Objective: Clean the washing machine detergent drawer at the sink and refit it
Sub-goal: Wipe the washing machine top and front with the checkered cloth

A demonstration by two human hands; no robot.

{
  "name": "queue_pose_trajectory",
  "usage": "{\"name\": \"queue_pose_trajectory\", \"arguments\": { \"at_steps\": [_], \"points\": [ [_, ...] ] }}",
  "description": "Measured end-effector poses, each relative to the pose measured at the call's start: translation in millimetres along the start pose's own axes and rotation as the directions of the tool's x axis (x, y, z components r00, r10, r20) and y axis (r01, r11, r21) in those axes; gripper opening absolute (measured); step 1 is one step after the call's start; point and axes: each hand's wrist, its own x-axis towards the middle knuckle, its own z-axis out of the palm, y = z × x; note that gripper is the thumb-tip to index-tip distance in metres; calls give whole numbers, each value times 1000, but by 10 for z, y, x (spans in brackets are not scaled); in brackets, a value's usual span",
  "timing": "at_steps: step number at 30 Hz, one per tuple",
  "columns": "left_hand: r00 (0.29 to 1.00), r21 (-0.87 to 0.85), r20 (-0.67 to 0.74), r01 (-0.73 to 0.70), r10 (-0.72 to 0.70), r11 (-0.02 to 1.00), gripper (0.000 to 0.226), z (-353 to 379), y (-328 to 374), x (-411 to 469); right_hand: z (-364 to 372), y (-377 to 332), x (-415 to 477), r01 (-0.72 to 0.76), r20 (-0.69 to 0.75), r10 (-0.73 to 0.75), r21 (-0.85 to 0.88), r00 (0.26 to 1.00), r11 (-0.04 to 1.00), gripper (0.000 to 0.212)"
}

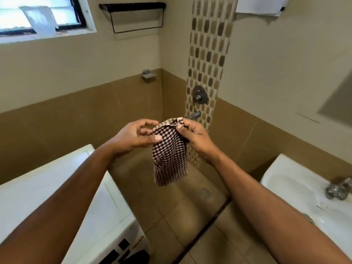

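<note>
Drawer not clearly in view, perhaps low on the washer (57, 187) nearer the left hand (131, 138), which with the right hand (196, 138) pinches a cloth (169, 159) hanging left of the sink (297, 187).

cloth (169, 155): woven, checked | sink (297, 180): glossy white | tap (338, 188): shiny metal
</note>
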Motion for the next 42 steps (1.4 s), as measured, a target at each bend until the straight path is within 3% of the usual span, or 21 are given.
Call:
{"name": "queue_pose_trajectory", "arguments": {
  "at_steps": [4, 7, 9, 12, 15, 17, 19, 21, 23, 25, 27, 29, 32, 35, 38, 40, 42],
  "points": [
    [965, -135, -253, -102, 65, 986, 31, -95, 132, 386, -247, 109, 411, -108, 41, 104, 115, 994, 987, 33],
    [921, -248, -385, -164, 58, 955, 33, -118, 190, 646, -395, 191, 684, -166, 150, 153, 74, 977, 983, 33],
    [887, -324, -461, -197, 27, 925, 39, -137, 192, 813, -483, 228, 915, -129, 221, 121, 25, 968, 991, 32],
    [908, -443, -419, -226, 22, 868, 54, -165, 134, 992, -584, 191, 1357, -93, 250, 89, 4, 964, 996, 30],
    [955, -543, -286, -94, -79, 834, 62, -82, -21, 1161, -709, 118, 1771, -167, 285, 123, 136, 951, 976, 34],
    [922, -579, -328, -24, -206, 815, 70, 14, -107, 1299, -800, 208, 1963, -249, 245, 204, 168, 948, 954, 39],
    [853, -644, -425, -49, -304, 763, 73, 115, -171, 1492, -914, 410, 2085, -384, 270, 344, 108, 899, 917, 46],
    [779, -725, -476, -87, -407, 683, 69, 197, -250, 1667, -996, 645, 2123, -494, 312, 501, -108, 808, 863, 61],
    [759, -781, -448, -76, -472, 620, 78, 258, -378, 1777, -1030, 814, 2127, -528, 264, 575, -231, 774, 817, 81],
    [775, -758, -431, -33, -462, 652, 87, 295, -454, 1829, -1091, 929, 2203, -556, 250, 568, -122, 784, 822, 94],
    [802, -702, -447, -42, -395, 711, 82, 276, -464, 1860, -1206, 956, 2346, -554, 374, 518, -14, 769, 832, 105],
    [822, -614, -476, -56, -313, 788, 73, 234, -422, 1918, -1327, 969, 2521, -437, 480, 448, -141, 754, 888, 111],
    [787, -435, -556, -2, -267, 900, 70, 155, -425, 2035, -1361, 958, 2687, -129, 508, 350, -419, 787, 899, 85],
    [731, -89, -644, 223, -227, 971, 56, 99, -544, 2183, -1332, 983, 2771, 32, 487, 323, -588, 812, 808, 53],
    [736, 290, -659, 438, -154, 851, 22, 27, -638, 2308, -1364, 1098, 2893, 112, 481, 332, -686, 812, 719, 20],
    [738, 285, -653, 446, -169, 848, 31, -28, -620, 2372, -1389, 1121, 3011, 112, 494, 311, -654, 812, 748, 8],
    [724, 4, -648, 313, -236, 950, 40, -81, -510, 2411, -1406, 1100, 3121, -58, 465, 347, -530, 815, 846, 11]
  ]
}}
